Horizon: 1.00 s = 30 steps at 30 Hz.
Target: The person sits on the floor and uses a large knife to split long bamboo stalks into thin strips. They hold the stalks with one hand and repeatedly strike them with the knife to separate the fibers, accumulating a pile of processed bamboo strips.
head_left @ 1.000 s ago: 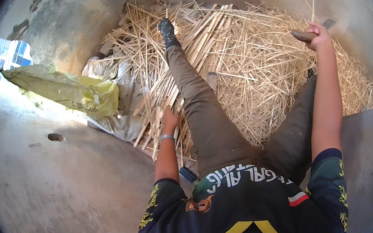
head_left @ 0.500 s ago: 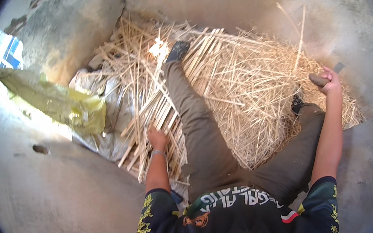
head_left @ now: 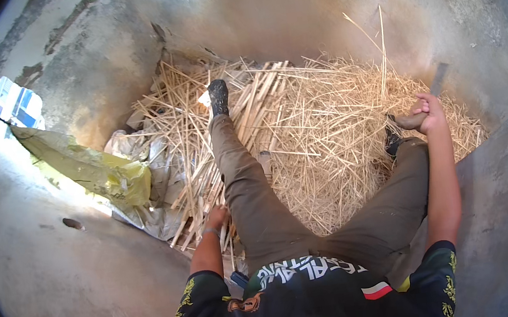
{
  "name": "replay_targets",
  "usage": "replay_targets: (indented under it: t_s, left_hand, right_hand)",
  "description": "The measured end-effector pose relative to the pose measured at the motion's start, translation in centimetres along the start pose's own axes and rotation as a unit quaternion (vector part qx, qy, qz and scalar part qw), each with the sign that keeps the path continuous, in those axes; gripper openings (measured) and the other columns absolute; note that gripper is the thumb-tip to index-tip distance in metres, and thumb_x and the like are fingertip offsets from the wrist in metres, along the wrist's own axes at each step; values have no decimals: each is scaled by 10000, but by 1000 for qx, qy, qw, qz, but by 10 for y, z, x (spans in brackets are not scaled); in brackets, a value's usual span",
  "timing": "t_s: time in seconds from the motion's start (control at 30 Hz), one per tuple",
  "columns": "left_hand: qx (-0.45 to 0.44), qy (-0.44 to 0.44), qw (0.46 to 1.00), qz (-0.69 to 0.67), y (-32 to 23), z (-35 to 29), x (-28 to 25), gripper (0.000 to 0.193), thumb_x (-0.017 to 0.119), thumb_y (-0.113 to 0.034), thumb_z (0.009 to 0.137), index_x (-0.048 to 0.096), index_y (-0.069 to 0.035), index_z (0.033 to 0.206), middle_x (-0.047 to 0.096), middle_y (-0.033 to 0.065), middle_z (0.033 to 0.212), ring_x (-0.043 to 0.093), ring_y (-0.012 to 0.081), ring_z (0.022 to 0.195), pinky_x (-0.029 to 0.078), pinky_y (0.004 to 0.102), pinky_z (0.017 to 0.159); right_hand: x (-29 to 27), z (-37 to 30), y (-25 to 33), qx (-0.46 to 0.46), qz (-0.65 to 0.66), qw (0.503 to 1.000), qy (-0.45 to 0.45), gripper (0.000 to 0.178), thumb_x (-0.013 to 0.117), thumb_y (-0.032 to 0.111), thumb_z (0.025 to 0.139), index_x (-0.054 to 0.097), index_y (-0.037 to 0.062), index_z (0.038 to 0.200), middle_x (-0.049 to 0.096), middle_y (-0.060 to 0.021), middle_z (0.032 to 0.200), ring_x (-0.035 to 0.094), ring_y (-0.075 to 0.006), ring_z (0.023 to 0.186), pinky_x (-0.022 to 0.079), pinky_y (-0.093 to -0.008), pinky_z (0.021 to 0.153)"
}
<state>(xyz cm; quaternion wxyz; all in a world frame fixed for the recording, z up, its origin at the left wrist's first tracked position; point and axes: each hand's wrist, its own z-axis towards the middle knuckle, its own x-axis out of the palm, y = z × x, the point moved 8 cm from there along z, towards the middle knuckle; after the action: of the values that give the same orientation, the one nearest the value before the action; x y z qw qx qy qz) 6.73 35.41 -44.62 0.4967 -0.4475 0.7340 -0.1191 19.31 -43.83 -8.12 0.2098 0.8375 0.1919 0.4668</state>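
Observation:
My right hand (head_left: 430, 111) is closed round the brown handle of a knife (head_left: 440, 75); its flat grey blade points up and away, toward the far wall. The handle's thick end sticks out left of my fist, above my right foot. My left hand (head_left: 217, 217) is low beside my left leg, fingers curled in among long split bamboo strips (head_left: 198, 195). What those fingers grip is too small to make out. More bamboo strips (head_left: 255, 97) lie beyond my left foot.
Thin shavings (head_left: 335, 141) heap between and beyond my outstretched legs. A yellow-green plastic sheet (head_left: 85, 168) and crumpled sacking (head_left: 160, 155) lie left. Concrete walls (head_left: 286, 13) stand around, with a bright opening (head_left: 16, 103) at the upper left. Two thin strips (head_left: 382, 45) stick up from the heap.
The view has shifted. My right hand has turned the knife, so its blade now shows more and points upward. My left hand has drawn back toward my body along the bamboo strips.

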Motion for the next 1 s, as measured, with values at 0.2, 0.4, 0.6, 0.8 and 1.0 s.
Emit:
replay_targets:
  t_s: [0.2, 0.4, 0.6, 0.8, 1.0]
  left_hand:
    - [131, -38, 987, -87, 55, -83, 20, 379, 653, -296, 906, 691, -60, 1200, 686, 207, 1127, 692, 314, 954, 548, 430, 800]
    - [53, 24, 969, -240, 61, -94, 39, 312, 663, -301, 928, 660, -73, 1141, 647, 104, 1010, 640, 247, 871, 536, 399, 735]
    - [-51, -54, 847, -526, 53, -47, 31, 261, 672, -307, 951, 628, -85, 1083, 609, 2, 893, 589, 181, 787, 523, 367, 670]
    - [-220, -129, 834, -490, -9, -22, 40, 321, 706, -328, 929, 594, -89, 1112, 618, 16, 934, 574, 146, 773, 509, 348, 628]
    - [-216, -176, 758, -590, -17, -11, 53, 228, 669, -320, 977, 568, -117, 1004, 627, -9, 811, 544, 106, 630, 452, 273, 505]
  right_hand:
    - [95, -34, -87, 112, 88, 983, 116, 361, 618, 18, 909, 395, 170, 669, 366, 91, 482, 372, -50, 405, 369, -232, 428]
    - [103, -14, -109, 125, 11, 983, 131, 379, 640, 10, 900, 391, 169, 661, 373, 93, 497, 371, -40, 402, 348, -223, 420]
    - [44, 18, -79, 92, -13, 989, 112, 466, 633, 82, 948, 361, 219, 596, 351, 112, 472, 340, -36, 403, 285, -188, 401]
    - [21, -11, -35, 5, -22, 1000, 17, 536, 563, 132, 1011, 294, 226, 557, 284, 73, 462, 285, -60, 389, 302, -207, 416]
    - [-3, -31, -27, 19, -39, 999, 16, 483, 522, 153, 1051, 339, 195, 606, 299, 67, 482, 308, -51, 385, 333, -220, 411]
